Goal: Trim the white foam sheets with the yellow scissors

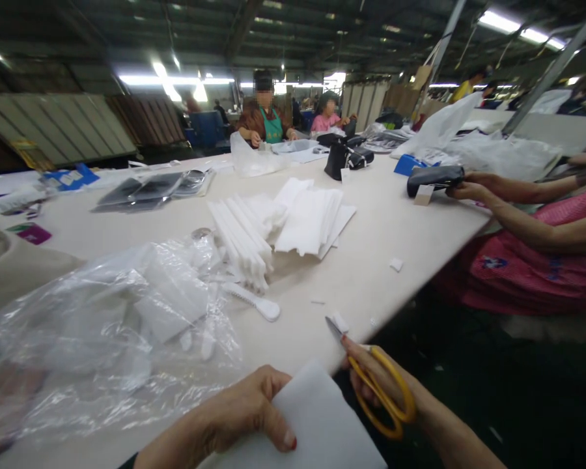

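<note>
Left hand (247,410): is pinching, thumb on top, a smooth, flat white sheet (325,417) at 6 o'clock.
Right hand (378,378): is curling closed around scissors (408,397) at 5 o'clock; yellow loop handles, pointed metal tip.
White stacks (303,225): are lying thin-layered, 12 o'clock from the sheet, on the pale table (390,221).
Plastic bag (102,352): is sprawling clear, crinkled, glossy at 8 o'clock.

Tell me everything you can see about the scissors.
The scissors have yellow-orange handle loops, apparently plastic, and a pointed, grey, metallic-looking end. The right hand holds them, partly hiding them between tip and loops. The blades look closed, though blur limits certainty. The tip points forward and left, beside a white scrap near the edge of the table.
</note>
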The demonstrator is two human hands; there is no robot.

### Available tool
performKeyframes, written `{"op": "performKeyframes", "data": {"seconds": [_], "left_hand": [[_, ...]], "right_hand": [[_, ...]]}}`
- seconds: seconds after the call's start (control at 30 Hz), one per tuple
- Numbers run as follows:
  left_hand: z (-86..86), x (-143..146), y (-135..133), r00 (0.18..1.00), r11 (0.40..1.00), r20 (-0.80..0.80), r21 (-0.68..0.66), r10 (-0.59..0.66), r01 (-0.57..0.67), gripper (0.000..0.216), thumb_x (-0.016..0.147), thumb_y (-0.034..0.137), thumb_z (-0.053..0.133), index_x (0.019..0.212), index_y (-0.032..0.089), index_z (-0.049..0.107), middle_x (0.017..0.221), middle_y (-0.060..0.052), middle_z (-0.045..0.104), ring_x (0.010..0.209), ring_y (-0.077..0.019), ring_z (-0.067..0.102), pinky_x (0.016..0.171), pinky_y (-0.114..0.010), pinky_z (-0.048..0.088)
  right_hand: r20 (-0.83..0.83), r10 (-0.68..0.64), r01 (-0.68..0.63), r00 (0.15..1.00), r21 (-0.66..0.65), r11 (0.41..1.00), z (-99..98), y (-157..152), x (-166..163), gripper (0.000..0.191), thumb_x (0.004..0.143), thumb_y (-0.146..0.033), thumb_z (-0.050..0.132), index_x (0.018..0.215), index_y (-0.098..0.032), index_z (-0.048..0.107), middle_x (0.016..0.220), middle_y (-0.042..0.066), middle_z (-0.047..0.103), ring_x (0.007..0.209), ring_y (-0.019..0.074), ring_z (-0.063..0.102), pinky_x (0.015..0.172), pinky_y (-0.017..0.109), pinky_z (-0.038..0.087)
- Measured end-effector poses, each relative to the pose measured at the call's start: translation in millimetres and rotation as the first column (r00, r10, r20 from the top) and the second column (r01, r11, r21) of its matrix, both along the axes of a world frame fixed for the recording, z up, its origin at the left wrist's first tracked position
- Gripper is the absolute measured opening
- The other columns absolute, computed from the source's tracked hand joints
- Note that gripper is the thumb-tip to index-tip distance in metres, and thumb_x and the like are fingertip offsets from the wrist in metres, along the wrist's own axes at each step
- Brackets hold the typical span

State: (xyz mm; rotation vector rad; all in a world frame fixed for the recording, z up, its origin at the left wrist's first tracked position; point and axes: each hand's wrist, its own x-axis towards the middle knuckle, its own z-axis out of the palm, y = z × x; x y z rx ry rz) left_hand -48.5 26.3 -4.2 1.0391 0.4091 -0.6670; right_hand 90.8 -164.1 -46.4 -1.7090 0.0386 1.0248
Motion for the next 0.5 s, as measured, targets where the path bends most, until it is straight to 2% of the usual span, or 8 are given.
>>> {"op": "performKeyframes", "data": {"seconds": [0.07,0.13,0.17,0.2,0.23,0.3,0.37,0.5], "left_hand": [[-3.2,-1.4,1.4,1.000,1.000,-0.003,0.002,0.021,-0.021,0.026,0.042,0.016,0.075,0.067,0.011,0.070,0.069,-0.007,0.070,0.056,-0.0129,0.061,0.049,-0.018,0.043],[-7.2,0.6,0.7,1.000,1.000,-0.004,0.000,0.018,-0.018,0.027,0.041,0.018,0.077,0.066,0.012,0.070,0.066,-0.006,0.069,0.055,-0.0136,0.060,0.049,-0.019,0.044],[-8.8,2.5,-0.4,1.000,1.000,-0.005,0.001,0.008,-0.008,0.028,0.040,0.018,0.077,0.066,0.012,0.070,0.065,-0.006,0.069,0.055,-0.0138,0.060,0.049,-0.020,0.044],[-10.0,4.7,-2.0,1.000,1.000,-0.006,0.001,-0.002,0.002,0.028,0.039,0.018,0.078,0.065,0.012,0.070,0.065,-0.006,0.069,0.054,-0.0139,0.059,0.049,-0.020,0.044],[-10.4,6.7,-3.7,1.000,1.000,-0.006,0.003,-0.012,0.012,0.029,0.038,0.019,0.078,0.065,0.012,0.070,0.065,-0.006,0.069,0.054,-0.0140,0.059,0.049,-0.020,0.043],[-9.2,9.3,-6.9,1.000,1.000,0.006,0.016,-0.025,0.025,0.030,0.037,0.020,0.079,0.065,0.012,0.070,0.065,-0.006,0.069,0.055,-0.0134,0.058,0.049,-0.019,0.043],[-6.2,8.9,-8.8,0.999,0.999,0.024,0.039,-0.026,0.025,0.033,0.038,0.022,0.079,0.068,0.012,0.071,0.066,-0.005,0.068,0.054,-0.0117,0.056,0.049,-0.018,0.041],[-4.2,3.1,-8.1,0.999,0.996,0.027,0.081,-0.022,0.020,0.037,0.038,0.025,0.078,0.071,0.012,0.072,0.067,-0.004,0.067,0.052,-0.0096,0.052,0.046,-0.017,0.036]], "right_hand": [[0.081,-0.215,0.218,0.973,-0.022,0.976,-2.9,-22.8,9.0,0.067,0.052,-0.079,0.057,0.076,-0.017,0.048,0.044,-0.006,0.049,0.036,0.0052,0.040,0.035,0.016,0.030],[0.194,-0.437,0.444,0.878,0.007,0.896,-3.8,-40.5,13.3,0.070,0.051,-0.084,0.046,0.080,-0.021,0.041,0.049,-0.010,0.045,0.040,0.0036,0.041,0.040,0.015,0.033],[0.228,-0.494,0.499,0.839,0.042,0.866,-3.2,-43.3,12.9,0.070,0.051,-0.084,0.044,0.082,-0.021,0.039,0.051,-0.011,0.043,0.041,0.0032,0.041,0.041,0.014,0.033],[0.239,-0.475,0.475,0.847,0.064,0.878,-1.9,-41.2,10.9,0.069,0.052,-0.083,0.045,0.082,-0.021,0.040,0.051,-0.011,0.043,0.041,0.0033,0.040,0.041,0.015,0.033],[0.235,-0.389,0.384,0.891,0.067,0.921,-0.1,-34.1,7.7,0.066,0.055,-0.081,0.048,0.081,-0.021,0.042,0.050,-0.011,0.044,0.040,0.0035,0.039,0.040,0.015,0.031],[0.207,-0.090,0.085,0.974,0.032,0.996,4.8,-9.0,0.9,0.057,0.059,-0.073,0.057,0.075,-0.019,0.047,0.046,-0.009,0.046,0.036,0.0038,0.037,0.035,0.017,0.026],[0.202,0.104,-0.103,0.974,-0.020,0.995,10.7,20.3,-0.6,0.048,0.060,-0.063,0.066,0.070,-0.019,0.050,0.041,-0.008,0.047,0.032,0.0042,0.036,0.032,0.017,0.023],[0.164,0.188,-0.173,0.968,-0.098,0.980,20.1,46.7,20.5,0.041,0.057,-0.049,0.077,0.054,-0.017,0.051,0.032,-0.002,0.051,0.026,0.0093,0.041,0.027,0.019,0.024]]}}
